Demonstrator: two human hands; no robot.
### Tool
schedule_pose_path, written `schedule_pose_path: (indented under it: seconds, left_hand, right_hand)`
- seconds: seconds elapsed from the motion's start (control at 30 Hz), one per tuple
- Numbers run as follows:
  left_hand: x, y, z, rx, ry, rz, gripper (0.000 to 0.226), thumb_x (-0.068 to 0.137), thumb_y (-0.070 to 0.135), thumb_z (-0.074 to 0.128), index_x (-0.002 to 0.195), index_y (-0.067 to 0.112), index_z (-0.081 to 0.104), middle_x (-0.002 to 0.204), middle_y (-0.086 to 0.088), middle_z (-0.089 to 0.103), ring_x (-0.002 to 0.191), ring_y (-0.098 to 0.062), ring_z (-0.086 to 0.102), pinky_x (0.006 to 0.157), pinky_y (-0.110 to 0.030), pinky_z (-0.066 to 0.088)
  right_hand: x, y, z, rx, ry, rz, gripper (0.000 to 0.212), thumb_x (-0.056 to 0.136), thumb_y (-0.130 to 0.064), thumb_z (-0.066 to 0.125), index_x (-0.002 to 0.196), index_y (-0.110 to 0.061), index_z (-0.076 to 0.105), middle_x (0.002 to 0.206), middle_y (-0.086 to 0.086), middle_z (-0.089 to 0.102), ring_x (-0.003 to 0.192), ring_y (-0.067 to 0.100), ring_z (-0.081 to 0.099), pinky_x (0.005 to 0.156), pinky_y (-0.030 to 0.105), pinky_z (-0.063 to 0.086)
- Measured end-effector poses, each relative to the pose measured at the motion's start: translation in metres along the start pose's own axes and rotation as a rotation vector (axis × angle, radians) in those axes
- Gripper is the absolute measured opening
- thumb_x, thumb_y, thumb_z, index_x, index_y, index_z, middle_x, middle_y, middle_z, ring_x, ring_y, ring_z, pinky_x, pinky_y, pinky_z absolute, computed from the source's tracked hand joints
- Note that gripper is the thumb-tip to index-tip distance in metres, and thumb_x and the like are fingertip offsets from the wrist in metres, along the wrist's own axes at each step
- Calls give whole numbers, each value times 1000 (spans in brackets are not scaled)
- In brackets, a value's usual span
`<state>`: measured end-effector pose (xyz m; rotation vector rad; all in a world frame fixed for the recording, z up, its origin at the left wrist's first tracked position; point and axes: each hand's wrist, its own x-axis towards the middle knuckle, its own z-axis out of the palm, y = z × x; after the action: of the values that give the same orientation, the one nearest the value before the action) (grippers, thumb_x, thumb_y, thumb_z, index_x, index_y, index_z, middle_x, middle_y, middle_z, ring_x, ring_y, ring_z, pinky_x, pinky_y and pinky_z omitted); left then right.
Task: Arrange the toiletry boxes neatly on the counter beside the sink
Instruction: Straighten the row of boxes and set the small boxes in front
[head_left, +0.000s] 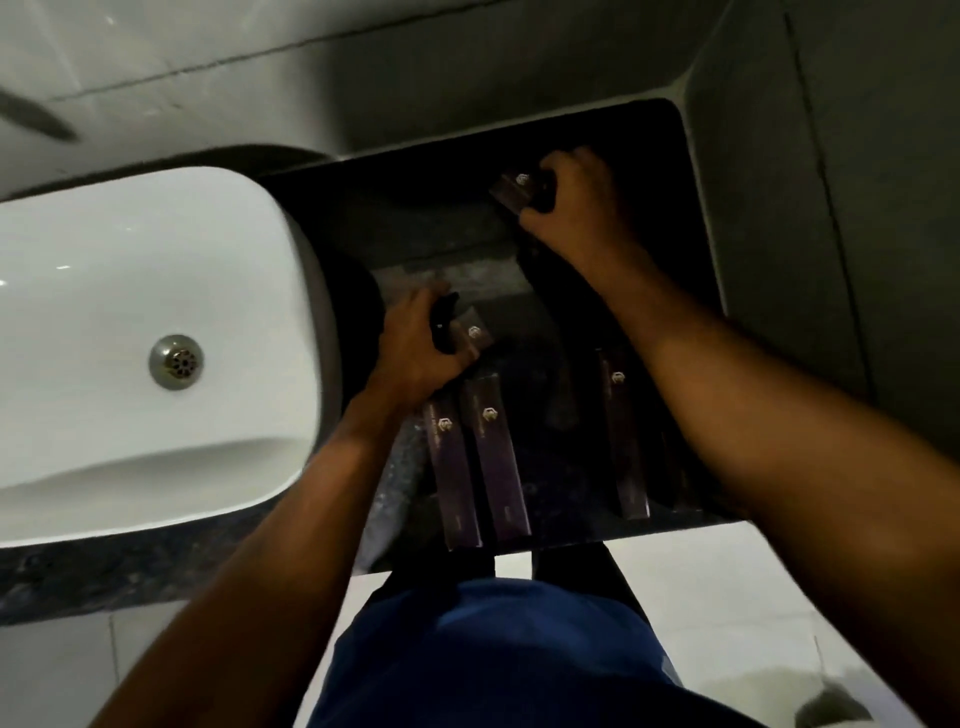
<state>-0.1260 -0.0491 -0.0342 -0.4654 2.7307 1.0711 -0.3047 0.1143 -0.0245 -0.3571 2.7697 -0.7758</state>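
Note:
A dark counter (582, 156) lies right of the white sink (130, 291). My left hand (415, 353) grips a small dark purple box (474, 335) with a pale logo, just right of the sink's rim. My right hand (576, 202) holds a similar small box (517, 189) near the counter's back. Two long dark purple boxes (452, 473) (496, 457) lie side by side at the front edge, below my left hand. A third long box (626, 436) lies to their right, partly under my right forearm.
The sink's metal drain (176, 362) sits at left. Grey tiled walls (779, 208) close the counter at the back and right. Pale floor tiles (727, 597) and my blue clothing (493, 649) show below the counter's front edge.

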Motion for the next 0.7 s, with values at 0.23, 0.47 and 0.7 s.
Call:
schedule_pose_path:
  seconds: [0.23, 0.47, 0.7]
  left_hand:
    - [11, -10, 7, -111, 63, -70, 57, 71, 23, 82, 121, 9, 60, 107, -5, 66, 94, -16, 63, 83, -25, 52]
    - [6, -20, 10, -292, 463, -325, 22, 88, 13, 65, 107, 4, 65, 107, -17, 63, 96, -26, 61, 78, -15, 37]
    - [11, -12, 17, -283, 394, -326, 60, 70, 24, 82, 124, 11, 59, 124, -12, 53, 110, -23, 56, 95, -30, 48]
  right_hand:
    - [24, -18, 37, -107, -159, -55, 59, 73, -32, 80, 123, -8, 60, 131, 18, 52, 117, 36, 51, 98, 38, 44]
    - [-40, -17, 47, -145, -447, -306, 67, 63, -18, 83, 126, -11, 61, 121, 14, 52, 112, 34, 46, 92, 30, 37]
    - [-54, -15, 60, -148, -406, -270, 76, 63, -20, 84, 132, -14, 55, 127, 11, 47, 119, 32, 38, 93, 28, 29]
